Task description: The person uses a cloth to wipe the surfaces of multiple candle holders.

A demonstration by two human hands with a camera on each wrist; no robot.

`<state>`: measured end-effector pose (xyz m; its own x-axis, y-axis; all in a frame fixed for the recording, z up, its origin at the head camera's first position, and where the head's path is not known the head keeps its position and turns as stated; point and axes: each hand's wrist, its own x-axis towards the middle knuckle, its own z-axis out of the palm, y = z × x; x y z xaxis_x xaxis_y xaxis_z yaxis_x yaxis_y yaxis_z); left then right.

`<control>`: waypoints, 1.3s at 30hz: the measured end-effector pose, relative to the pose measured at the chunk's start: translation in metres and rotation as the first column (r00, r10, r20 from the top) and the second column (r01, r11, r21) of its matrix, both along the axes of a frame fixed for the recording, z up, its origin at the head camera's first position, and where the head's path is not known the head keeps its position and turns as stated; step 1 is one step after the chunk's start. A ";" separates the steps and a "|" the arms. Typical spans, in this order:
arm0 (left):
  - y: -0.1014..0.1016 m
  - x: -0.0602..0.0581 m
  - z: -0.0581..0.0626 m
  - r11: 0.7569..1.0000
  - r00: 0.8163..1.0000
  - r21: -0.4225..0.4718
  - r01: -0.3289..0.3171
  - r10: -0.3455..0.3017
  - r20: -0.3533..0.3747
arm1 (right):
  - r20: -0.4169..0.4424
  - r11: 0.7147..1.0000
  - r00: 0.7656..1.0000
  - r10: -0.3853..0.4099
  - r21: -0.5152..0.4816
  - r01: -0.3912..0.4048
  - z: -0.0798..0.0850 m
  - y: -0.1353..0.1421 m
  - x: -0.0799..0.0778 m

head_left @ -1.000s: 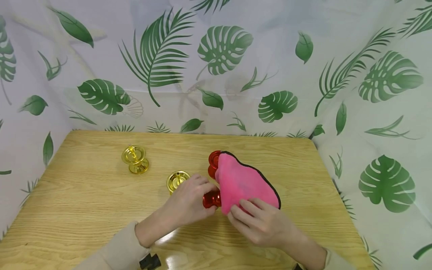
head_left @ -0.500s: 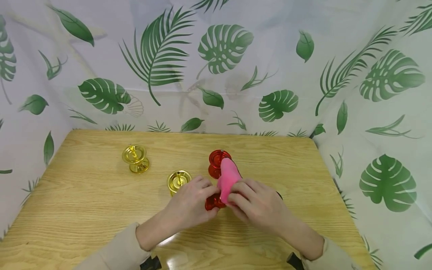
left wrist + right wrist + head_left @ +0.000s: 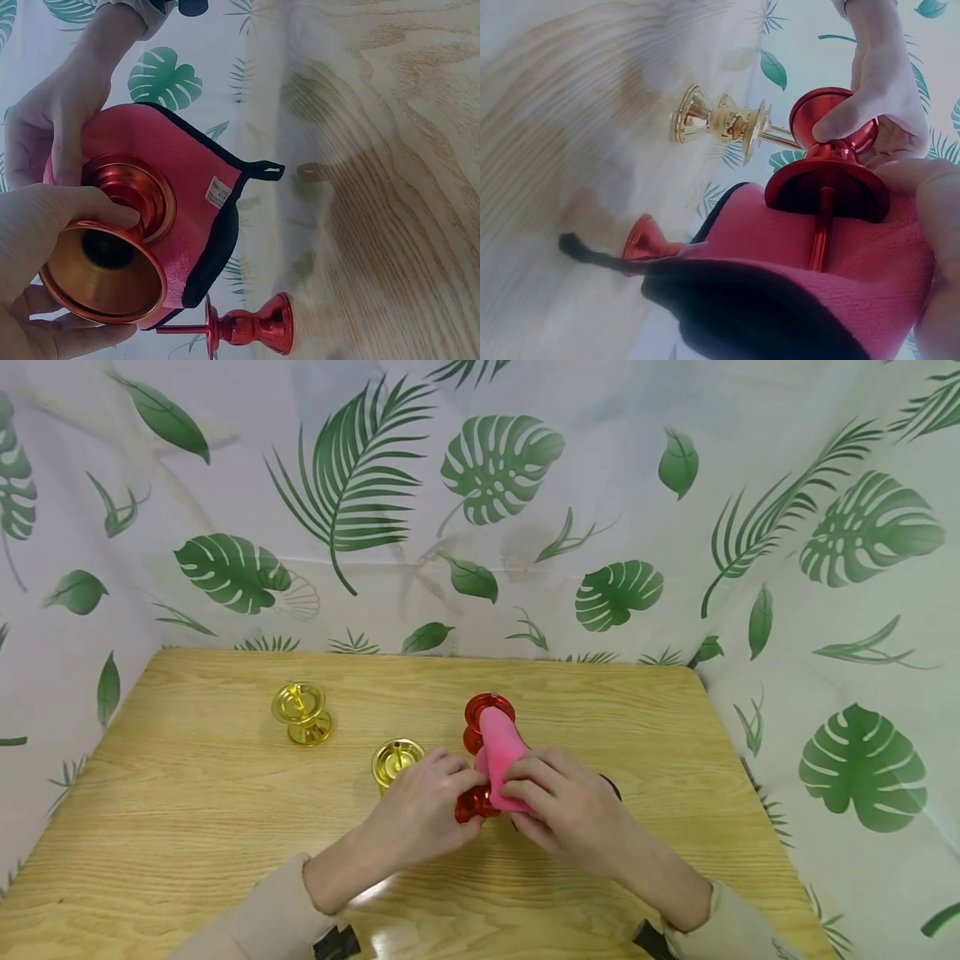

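Observation:
My left hand (image 3: 420, 814) grips the stem of a shiny red candle holder (image 3: 471, 806), tilted on its side above the table. In the left wrist view its hollow golden-lined base (image 3: 105, 281) faces the camera. A pink cloth (image 3: 502, 756) with black edging is bunched in my right hand (image 3: 577, 814), its fingers pressing it against the holder's dish. The right wrist view shows the dish (image 3: 829, 191) and its spike lying against the pink cloth. A second red candle holder (image 3: 489, 703) stands just behind the cloth, partly covered by it.
A gold candle holder (image 3: 396, 762) stands close behind my left hand, partly hidden by it. Another gold candle holder (image 3: 302, 712) stands further left and back. The wooden table (image 3: 187, 827) meets a leaf-patterned curtain (image 3: 390, 627) at its back edge.
The cloth, spread out wide a second ago, is now folded together in my right hand. More of the standing red candle holder shows. My left hand stays nearly still with its candle holder.

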<state>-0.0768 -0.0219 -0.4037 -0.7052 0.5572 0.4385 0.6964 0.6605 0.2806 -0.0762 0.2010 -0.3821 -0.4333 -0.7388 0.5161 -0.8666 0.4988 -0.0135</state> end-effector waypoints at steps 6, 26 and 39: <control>0.000 -0.001 0.000 1.000 0.999 0.011 -0.011 0.011 0.034 | -0.156 0.997 0.986 0.065 -0.032 -0.071 -0.006 0.001 0.001; 0.005 0.010 0.004 0.998 0.996 -0.069 0.006 -0.012 -0.083 | 0.175 0.990 0.976 -0.132 -0.035 0.140 0.002 -0.007 0.000; 0.004 0.012 0.008 1.000 1.000 -0.012 0.015 -0.016 -0.025 | 0.282 0.982 0.951 -0.127 -0.103 0.161 0.007 -0.007 0.000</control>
